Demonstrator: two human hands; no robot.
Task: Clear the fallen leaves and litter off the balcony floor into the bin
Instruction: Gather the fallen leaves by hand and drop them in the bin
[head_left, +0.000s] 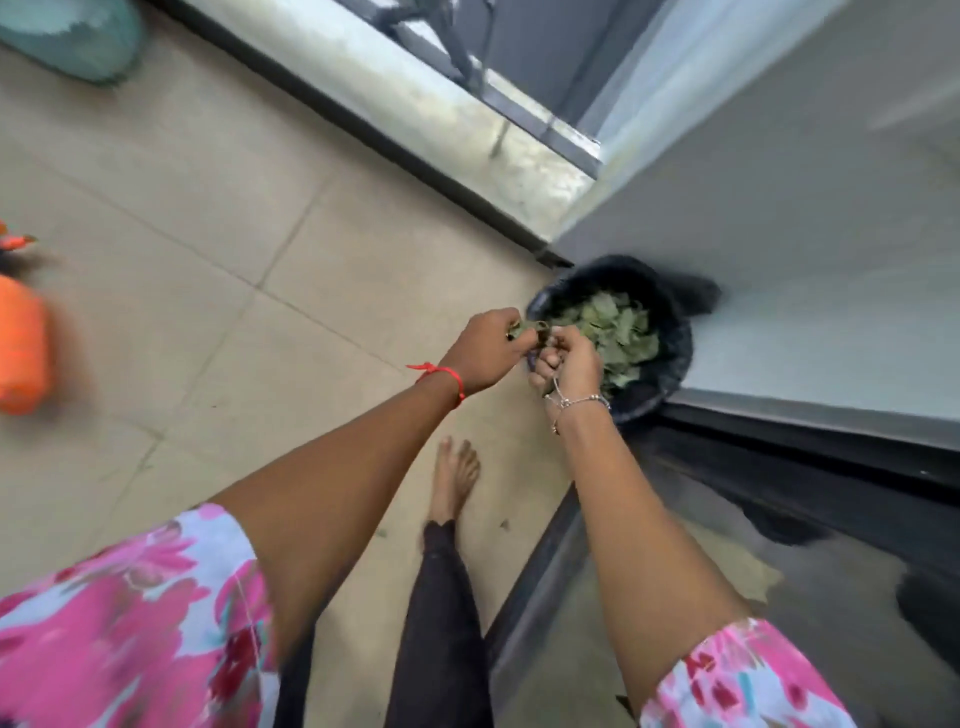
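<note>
far left edge of the balcony floor (208, 249): an orange object (21, 343), blurred and cut by the frame. top-left corner: part of a teal pot (67, 36) standing on the tiles. the floor is pale square tile, bounded along its far edge by a dark kerb and a grey ledge (415, 104) under a railing.

centre: the person's left arm reaches forward from a pink floral sleeve (130, 623), a red thread (441, 374) round the wrist. left hand (488, 348): fingers curled in, thumb and fingertips pinching a small clump of green leaf litter (524, 327), held just beside the near-left rim of the bin. below it a bare foot (457, 473) stands flat on the tiles, with two small leaf scraps (382, 532) lying on the floor near the ankle.

right of centre: right hand (569, 364), a silver bracelet (576, 402) at the wrist, is over the near rim of the bin and touching the left hand. its fingers are curled inward; motion blur is such that i cannot tell whether they grip any of the litter.

the black bin (680, 343) stands on the floor in the far right corner, against the grey wall (779, 208). it holds a heap of green leaves (618, 327) up to near the rim.

lower right: a dark door frame and glass panel (779, 545) run along the floor's right edge.
</note>
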